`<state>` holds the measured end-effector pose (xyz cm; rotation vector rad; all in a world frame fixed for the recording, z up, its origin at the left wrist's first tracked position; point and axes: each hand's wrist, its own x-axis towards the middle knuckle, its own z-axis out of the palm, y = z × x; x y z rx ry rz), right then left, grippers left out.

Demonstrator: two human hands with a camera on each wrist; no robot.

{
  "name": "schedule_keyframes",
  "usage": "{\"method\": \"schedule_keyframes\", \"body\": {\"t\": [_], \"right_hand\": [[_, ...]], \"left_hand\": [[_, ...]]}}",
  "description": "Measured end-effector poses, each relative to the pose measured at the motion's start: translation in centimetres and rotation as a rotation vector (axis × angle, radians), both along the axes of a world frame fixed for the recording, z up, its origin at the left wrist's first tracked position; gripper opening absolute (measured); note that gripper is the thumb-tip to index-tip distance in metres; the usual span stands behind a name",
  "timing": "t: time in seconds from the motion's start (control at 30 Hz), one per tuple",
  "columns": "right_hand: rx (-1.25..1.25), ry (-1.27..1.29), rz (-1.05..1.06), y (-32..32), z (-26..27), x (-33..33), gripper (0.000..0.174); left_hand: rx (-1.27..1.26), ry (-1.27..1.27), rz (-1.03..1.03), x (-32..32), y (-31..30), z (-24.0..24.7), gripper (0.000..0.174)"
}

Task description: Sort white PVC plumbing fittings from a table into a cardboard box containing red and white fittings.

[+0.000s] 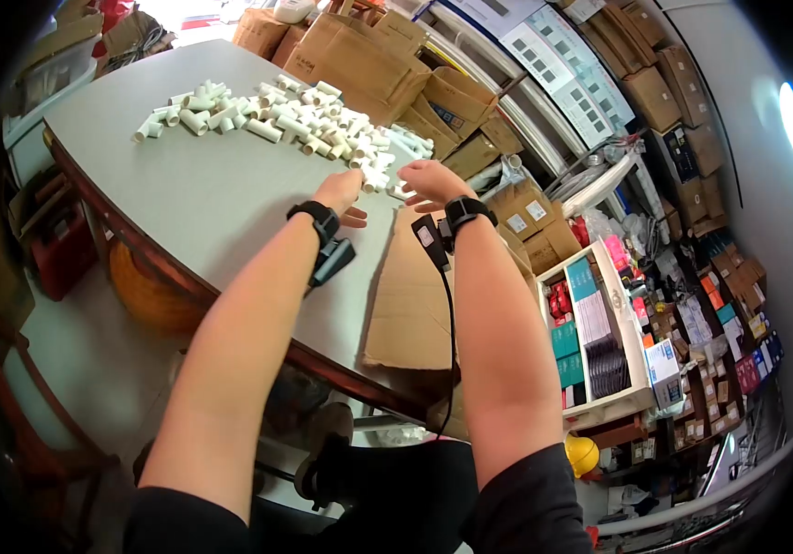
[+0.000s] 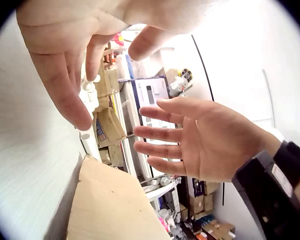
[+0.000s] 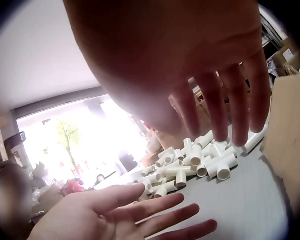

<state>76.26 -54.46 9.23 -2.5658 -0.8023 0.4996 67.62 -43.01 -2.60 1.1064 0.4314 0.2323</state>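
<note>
Both hands hover over the table's near side, palms facing each other, with nothing held. The left hand [image 1: 339, 192] has its fingers spread and straight; in the right wrist view that same left hand [image 3: 120, 212] shows an open palm. Opposite it, the right hand [image 1: 435, 183] extends its fingers too, and its bare palm [image 2: 210, 140] faces the left wrist camera. Just beyond the fingertips lies a heap of white plastic pipe tees [image 1: 290, 120], some short and tubular, spread over the grey table [image 1: 184, 198]. Each wrist wears a black strap with a small camera.
A flat cardboard piece [image 1: 405, 314] lies on the table's right part, under the right forearm. Cardboard boxes [image 1: 359, 65] stack behind the table. At right stands an open drawer-like tray [image 1: 632, 369] with teal boxes. A wooden chair [image 1: 41, 397] is at left.
</note>
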Motion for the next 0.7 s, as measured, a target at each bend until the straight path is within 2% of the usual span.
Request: {"method": "schedule_keyframes", "body": {"t": [0.13, 0.23, 0.43, 0.47, 0.5, 0.63, 0.7], "right_hand": [[0.136, -0.02, -0.078, 1.4, -4.1, 3.1, 0.042], [0.18, -0.001, -0.111, 2.3, -7.2, 5.0, 0.046], [0.164, 0.197, -0.089, 3.4, -9.8, 7.9, 0.052], [0.2, 0.207, -0.115, 3.5, -9.6, 7.6, 0.052], [0.238, 0.211, -0.14, 3.6, -9.5, 7.3, 0.051], [0.219, 0.26, -0.11, 3.6, -10.4, 8.4, 0.051], [0.211, 0.223, -0.123, 3.9, -10.8, 8.7, 0.049]], "left_hand": [[-0.261, -0.05, 0.129, 1.4, -0.1, -0.8, 0.065], [-0.297, -0.116, 0.112, 2.6, 0.9, -0.9, 0.067], [-0.143, -0.036, 0.057, 5.4, 1.1, -3.3, 0.068], [-0.157, 0.022, 0.088, 6.2, 1.1, -2.6, 0.066], [-0.154, -0.022, 0.05, 6.4, 1.4, -2.2, 0.066], [-0.123, -0.008, 0.002, 8.0, 1.8, -2.7, 0.072], [-0.094, 0.004, -0.083, 8.6, 2.1, -2.9, 0.081]]}}
